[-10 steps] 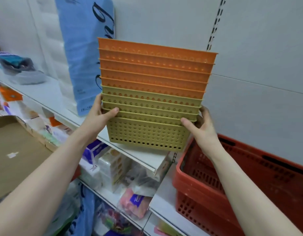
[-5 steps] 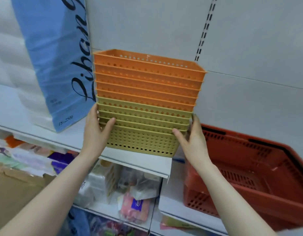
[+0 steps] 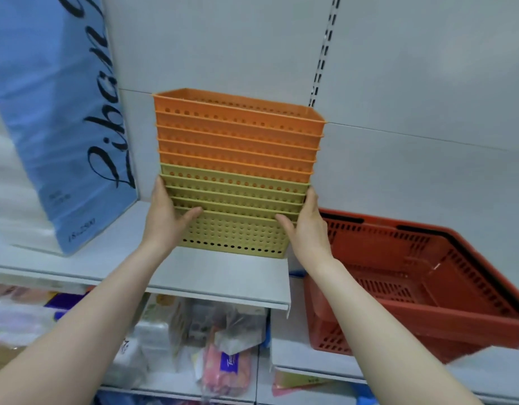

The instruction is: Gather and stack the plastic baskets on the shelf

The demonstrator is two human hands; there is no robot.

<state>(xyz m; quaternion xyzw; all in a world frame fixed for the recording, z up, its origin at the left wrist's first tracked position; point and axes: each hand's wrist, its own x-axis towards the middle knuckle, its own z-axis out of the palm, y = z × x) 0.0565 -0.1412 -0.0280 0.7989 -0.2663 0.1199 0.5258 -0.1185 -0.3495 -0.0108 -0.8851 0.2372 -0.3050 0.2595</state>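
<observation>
A nested stack of perforated plastic baskets (image 3: 238, 176) stands on the white shelf (image 3: 229, 276) against the back wall. Several orange ones sit on top, several yellow-green ones below. My left hand (image 3: 165, 217) grips the stack's left side at the yellow-green rims, thumb across the front. My right hand (image 3: 306, 226) grips the right side at the same height. The base of the stack rests near the shelf's right end, set back from its front edge.
A large blue bag with black script (image 3: 62, 118) stands close on the left of the stack. A red shopping basket (image 3: 427, 287) sits on a lower shelf to the right. Packaged goods (image 3: 223, 361) fill the shelf below.
The stack has moved back from the shelf's front edge toward the wall and now sits flat on the shelf. Both hands stay on its sides.
</observation>
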